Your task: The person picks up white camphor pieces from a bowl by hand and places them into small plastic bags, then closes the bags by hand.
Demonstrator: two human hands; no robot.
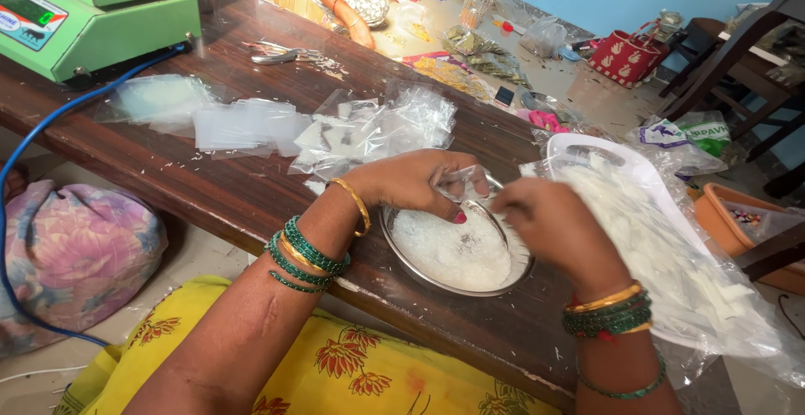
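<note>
A round steel plate holding a heap of small white grains sits on the dark wooden bench in front of me. My left hand and my right hand are together over the plate's far rim. Both pinch a small clear plastic pouch between them. Green and gold bangles circle both wrists. What lies under my right palm is hidden.
Loose clear pouches and flat plastic sheets lie on the bench. A green weighing scale with a blue cable stands at the far left, scissors behind. A big clear bag of white pieces is at my right. Another person sits on the floor beyond.
</note>
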